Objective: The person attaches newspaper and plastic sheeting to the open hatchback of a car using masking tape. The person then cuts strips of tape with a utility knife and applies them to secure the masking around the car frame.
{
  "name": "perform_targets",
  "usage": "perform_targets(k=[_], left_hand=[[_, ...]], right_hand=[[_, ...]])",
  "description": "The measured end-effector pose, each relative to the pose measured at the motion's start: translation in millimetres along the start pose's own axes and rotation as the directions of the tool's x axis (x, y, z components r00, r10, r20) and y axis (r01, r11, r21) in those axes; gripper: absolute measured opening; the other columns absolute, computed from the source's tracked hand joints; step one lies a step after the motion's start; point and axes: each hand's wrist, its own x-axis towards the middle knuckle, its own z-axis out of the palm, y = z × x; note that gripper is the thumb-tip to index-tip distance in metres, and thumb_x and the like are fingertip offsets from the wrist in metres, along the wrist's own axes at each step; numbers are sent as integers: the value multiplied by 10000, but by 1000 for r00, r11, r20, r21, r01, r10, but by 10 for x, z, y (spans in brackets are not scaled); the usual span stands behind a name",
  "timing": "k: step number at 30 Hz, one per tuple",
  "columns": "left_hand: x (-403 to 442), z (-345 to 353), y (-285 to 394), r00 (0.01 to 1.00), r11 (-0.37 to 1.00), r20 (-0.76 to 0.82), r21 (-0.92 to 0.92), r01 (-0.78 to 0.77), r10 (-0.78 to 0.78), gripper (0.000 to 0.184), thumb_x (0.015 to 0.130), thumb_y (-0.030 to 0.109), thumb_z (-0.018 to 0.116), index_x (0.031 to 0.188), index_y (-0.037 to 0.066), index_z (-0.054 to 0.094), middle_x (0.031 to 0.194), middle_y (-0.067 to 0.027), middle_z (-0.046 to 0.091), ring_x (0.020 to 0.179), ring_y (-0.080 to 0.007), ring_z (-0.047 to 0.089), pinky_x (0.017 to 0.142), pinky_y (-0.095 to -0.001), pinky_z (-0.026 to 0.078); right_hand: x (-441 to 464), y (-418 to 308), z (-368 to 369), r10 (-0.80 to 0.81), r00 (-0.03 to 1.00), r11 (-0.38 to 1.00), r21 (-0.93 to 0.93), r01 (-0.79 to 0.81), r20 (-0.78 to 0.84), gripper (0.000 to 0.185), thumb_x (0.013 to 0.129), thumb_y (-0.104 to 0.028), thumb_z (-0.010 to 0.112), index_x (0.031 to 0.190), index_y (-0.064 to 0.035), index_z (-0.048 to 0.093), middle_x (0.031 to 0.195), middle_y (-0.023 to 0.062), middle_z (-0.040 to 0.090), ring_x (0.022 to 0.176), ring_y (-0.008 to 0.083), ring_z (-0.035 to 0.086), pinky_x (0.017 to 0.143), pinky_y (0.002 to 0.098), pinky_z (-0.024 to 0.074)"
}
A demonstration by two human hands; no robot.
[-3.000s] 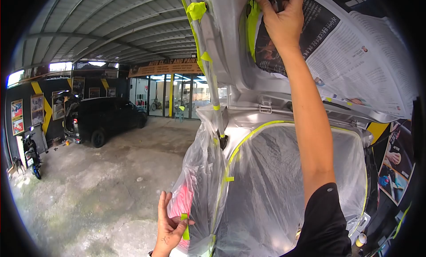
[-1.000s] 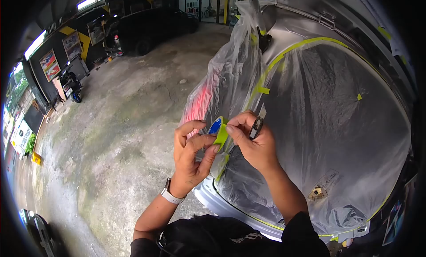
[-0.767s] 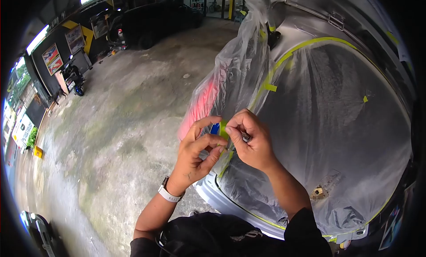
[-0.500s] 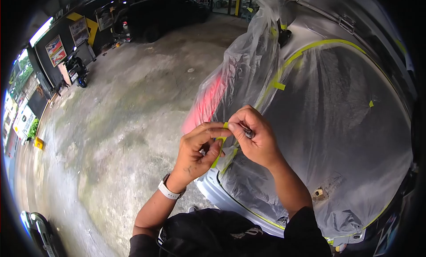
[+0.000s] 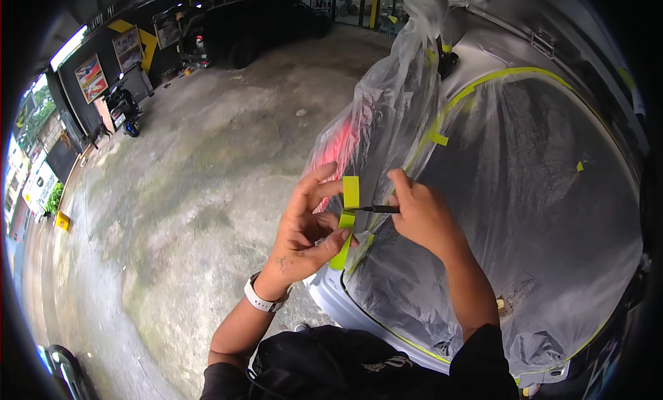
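Yellow masking tape [image 5: 340, 253] is pinched between the thumb and fingers of my left hand [image 5: 297, 227]. A separate-looking square of that tape stands at its index fingertip, just above the longer strip. My right hand [image 5: 429, 217] grips a slim black knife-like tool [image 5: 376, 208], whose thin tip points left and reaches the gap between the two tape parts. Its exact kind is hard to make out. Behind both hands, clear plastic sheeting [image 5: 511, 213] covers a vehicle's opening, edged with yellow tape.
Grey bodywork [image 5: 476, 58] surrounds the sheeting, and a red light [image 5: 337, 143] shows through the plastic on the left. Across the stained concrete floor [image 5: 200, 179] stand a dark car [image 5: 248, 30] and a motorcycle [image 5: 123, 110]. A yellow container [image 5: 62, 221] sits far left.
My right hand has moved right and lower, away from my left fingertips, and the black tool now shows in profile. My left fingers have spread, with the tape square turned to face the camera.
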Motion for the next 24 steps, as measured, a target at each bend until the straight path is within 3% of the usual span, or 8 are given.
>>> perform_targets(k=[1, 3, 5, 7, 9, 11, 17, 24], left_hand=[[6, -7, 24, 1000, 1000, 3, 3, -7, 7, 869, 885, -173, 600, 1616, 59, 191, 1449, -165, 515, 962, -208, 736, 813, -330, 614], [36, -35, 81, 998, 998, 18, -5, -57, 57, 956, 877, -191, 587, 1641, 82, 81, 1473, -174, 488, 992, -211, 726, 835, -354, 625], [56, -19, 93, 997, 997, 44, 27, -70, 68, 973, 872, -182, 603, 1644, 93, 78, 1464, -172, 491, 978, -206, 723, 834, -354, 625], [97, 67, 117, 1000, 984, 25, 175, 9, -14, 989, 867, -175, 604, 1651, 118, 78, 1448, -174, 501, 948, -199, 722, 820, -336, 616], [160, 113, 145, 996, 943, 94, 330, -31, 0, 1016, 860, -172, 596, 1661, 141, 56, 1441, -170, 507, 919, -191, 724, 798, -310, 600], [215, 193, 232, 990, 915, 130, 391, -97, 49, 1034, 855, -177, 582, 1667, 146, 29, 1454, -172, 503, 896, -190, 730, 777, -291, 587], [311, 287, 467, 986, 930, 112, 334, -153, 122, 1083, 873, -163, 603, 1666, 164, -59, 1489, -187, 473, 886, -181, 733, 746, -276, 599], [304, 450, 729, 956, 870, 71, 401, -287, 283, 1064, 870, -102, 657, 1666, 119, -13, 1463, -200, 554, 800, -124, 721, 653, -237, 553]], right_hand=[[-8, 49, -50, -4, 1000, 1000, -3, 4, -6, 506, 819, 80, 682, 1278, -37, 504, 896, 115, 666, 815, 273, 714, 726, 398, 566], [8, 134, -182, -55, 977, 952, 285, 113, -204, 394, 845, 11, 739, 1195, -39, 565, 891, 121, 653, 791, 312, 701, 711, 405, 584], [3, -193, -368, 3, 968, 902, 418, 105, -250, 264, 874, 2, 753, 1092, -46, 613, 899, 88, 599, 741, 225, 646, 660, 333, 546], [38, -326, -485, -125, 936, 759, 575, 305, -330, 222, 875, -3, 772, 1042, -38, 629, 939, 67, 591, 736, 152, 615, 651, 278, 512], [45, -491, -568, -109, 946, 752, 597, 279, -305, 163, 881, 7, 765, 978, -41, 643, 904, 51, 590, 721, 136, 590, 646, 255, 477], [111, -423, -587, -232, 874, 774, 464, 432, -426, 147, 880, 17, 763, 941, -43, 643, 872, 32, 585, 725, 125, 579, 638, 271, 465], [186, -553, -1177, -354, 750, 717, 353, 601, -558, 166, 879, 23, 760, 962, -45, 632, 900, 26, 582, 711, 110, 544, 629, 266, 448], [226, -804, -1250, -382, 813, 749, 369, 551, -440, 161, 906, -35, 774, 1007, -22, 649, 929, 27, 590, 726, 89, 568, 638, 252, 470]])
